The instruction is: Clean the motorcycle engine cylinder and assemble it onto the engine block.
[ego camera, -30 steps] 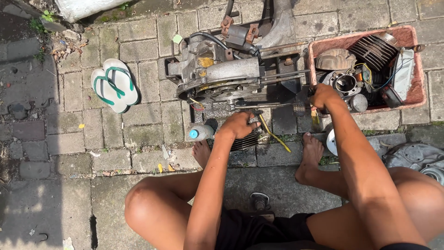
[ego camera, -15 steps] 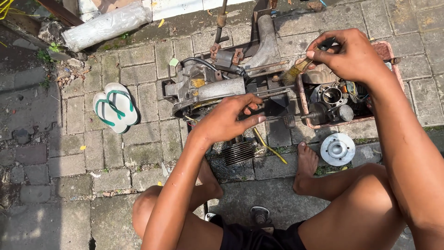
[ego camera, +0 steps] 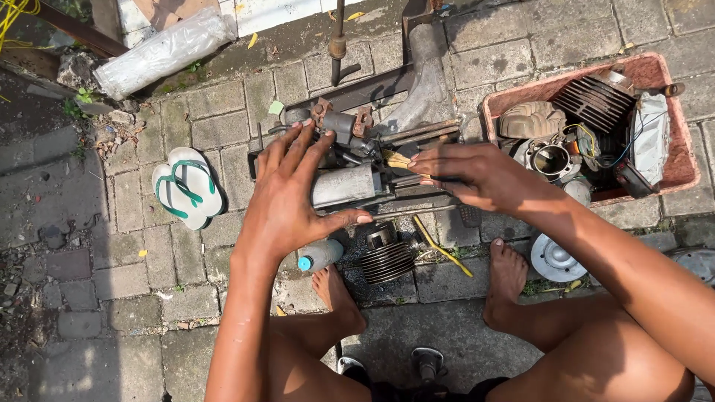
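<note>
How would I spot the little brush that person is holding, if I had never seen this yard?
Start at the pink tub full of engine parts on the right of the paving. Just left of it, the right hand reaches over the greasy engine on the ground. The brush pokes out from its fingertips: pale bristles, the only light tuft among dark metal.

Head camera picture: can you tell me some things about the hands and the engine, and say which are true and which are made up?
1. The right hand holds a small brush. True.
2. The left hand is a closed fist. False: its fingers are spread over the engine.
3. The flip-flops are on the person's feet. False: they lie on the paving and the feet are bare.
4. The pink tub holds engine parts. True.
</note>
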